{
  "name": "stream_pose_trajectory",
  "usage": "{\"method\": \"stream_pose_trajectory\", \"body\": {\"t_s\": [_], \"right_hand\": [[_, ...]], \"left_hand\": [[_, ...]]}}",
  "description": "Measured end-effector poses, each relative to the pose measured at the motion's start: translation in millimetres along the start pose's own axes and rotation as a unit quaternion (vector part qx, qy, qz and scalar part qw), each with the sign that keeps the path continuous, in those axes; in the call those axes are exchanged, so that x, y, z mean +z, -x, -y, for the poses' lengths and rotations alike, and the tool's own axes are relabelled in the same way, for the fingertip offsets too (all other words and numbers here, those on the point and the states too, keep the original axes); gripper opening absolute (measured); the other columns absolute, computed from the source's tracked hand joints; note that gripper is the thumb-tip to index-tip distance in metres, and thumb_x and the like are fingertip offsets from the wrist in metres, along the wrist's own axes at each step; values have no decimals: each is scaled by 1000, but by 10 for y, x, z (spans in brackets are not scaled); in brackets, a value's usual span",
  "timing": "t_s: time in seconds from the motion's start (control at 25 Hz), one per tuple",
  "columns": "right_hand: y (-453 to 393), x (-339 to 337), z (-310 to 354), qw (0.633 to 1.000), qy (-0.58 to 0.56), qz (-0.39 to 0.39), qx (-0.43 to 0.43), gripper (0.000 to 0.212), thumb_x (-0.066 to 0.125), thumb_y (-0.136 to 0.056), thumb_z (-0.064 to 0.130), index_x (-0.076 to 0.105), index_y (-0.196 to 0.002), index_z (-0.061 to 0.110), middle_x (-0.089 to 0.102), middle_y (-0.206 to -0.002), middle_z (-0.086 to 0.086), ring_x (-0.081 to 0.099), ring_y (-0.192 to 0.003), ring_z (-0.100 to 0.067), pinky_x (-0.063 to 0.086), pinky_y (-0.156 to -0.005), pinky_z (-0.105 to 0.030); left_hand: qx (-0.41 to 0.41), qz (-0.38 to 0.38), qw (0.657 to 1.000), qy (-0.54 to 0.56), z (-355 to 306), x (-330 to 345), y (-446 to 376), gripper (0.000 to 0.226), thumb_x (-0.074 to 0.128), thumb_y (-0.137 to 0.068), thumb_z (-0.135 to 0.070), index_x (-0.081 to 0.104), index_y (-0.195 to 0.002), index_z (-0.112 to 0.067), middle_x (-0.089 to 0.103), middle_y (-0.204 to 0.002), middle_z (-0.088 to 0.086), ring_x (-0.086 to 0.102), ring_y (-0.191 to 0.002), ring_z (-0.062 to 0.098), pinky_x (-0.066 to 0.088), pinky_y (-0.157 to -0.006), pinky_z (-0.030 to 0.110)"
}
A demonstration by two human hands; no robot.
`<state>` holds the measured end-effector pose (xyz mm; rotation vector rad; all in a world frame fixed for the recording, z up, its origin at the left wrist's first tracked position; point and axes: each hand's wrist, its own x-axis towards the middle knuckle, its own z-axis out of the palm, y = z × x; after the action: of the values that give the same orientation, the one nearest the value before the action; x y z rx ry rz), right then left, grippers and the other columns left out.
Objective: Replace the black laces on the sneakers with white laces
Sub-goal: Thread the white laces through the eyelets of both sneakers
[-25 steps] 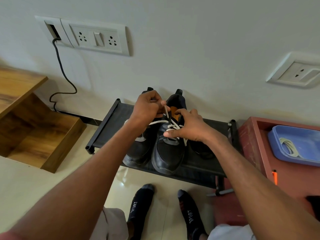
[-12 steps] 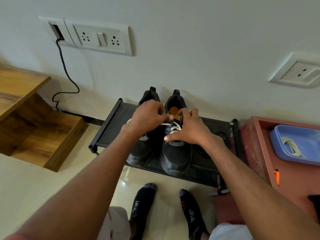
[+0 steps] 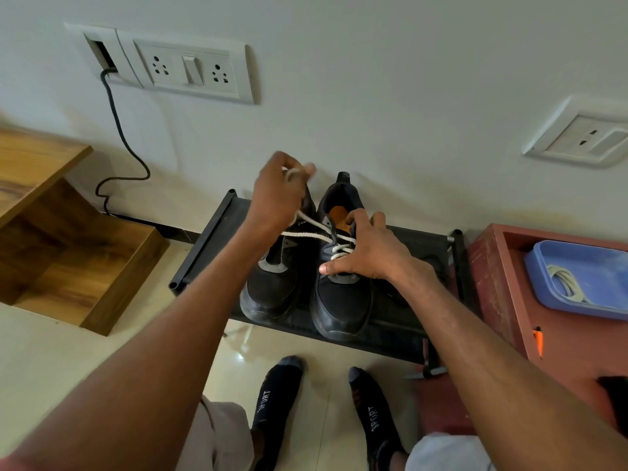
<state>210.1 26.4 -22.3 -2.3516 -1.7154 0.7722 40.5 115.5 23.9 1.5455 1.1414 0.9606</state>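
Left hand [image 3: 280, 192] pinches white lace [image 3: 311, 229] up toward frame centre-top; lace runs down-right to the right sneaker [image 3: 339, 294], which spread right hand [image 3: 363, 253] steadies.

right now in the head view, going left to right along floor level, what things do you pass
wooden shelf unit → black shoe rack → left sneaker → right sneaker → red cabinet → blue tray with a coiled white lace
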Motion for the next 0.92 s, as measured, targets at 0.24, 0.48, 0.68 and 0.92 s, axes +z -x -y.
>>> {"method": "stream_pose_trajectory", "body": {"t_s": [0.24,0.48,0.68,0.92], "right_hand": [[22,-12,14,1000,-10,0,6,109,91,-57,70,30,-140,36,30,-140,-3,52,-125,-34,55,-96,-52],[45,-34,54,1000,-5,-10,6,112,93,-59,66,30,-144,30,33,-142,-7,50,-127,-35,54,-100,-53],[114,-30,345,986,23,-123,-109,41,82,-85,38,56,-115,26,51,-117,1,59,-99,-25,56,-83,-45],[221,-34,373,996,6,-15,-92,41,56,-102,56,76,-84,26,70,-75,3,66,-66,-16,56,-66,-36]], "left_hand": [[51,153,928,-335,281,83,-4,23,84,-86,-31,71,-76,-15,69,-74,-2,65,-74,11,49,-65,30],[42,107,946,-302,262,112,1,25,80,-91,-33,68,-76,-16,65,-68,-2,56,-62,7,39,-58,25],[64,100,933,-340,297,-26,-41,12,79,-88,-32,76,-84,-21,70,-73,-8,65,-75,11,49,-66,30],[80,86,938,-326,283,-98,-15,5,74,-92,-26,78,-90,-26,72,-82,-11,67,-85,12,54,-75,35]]}}
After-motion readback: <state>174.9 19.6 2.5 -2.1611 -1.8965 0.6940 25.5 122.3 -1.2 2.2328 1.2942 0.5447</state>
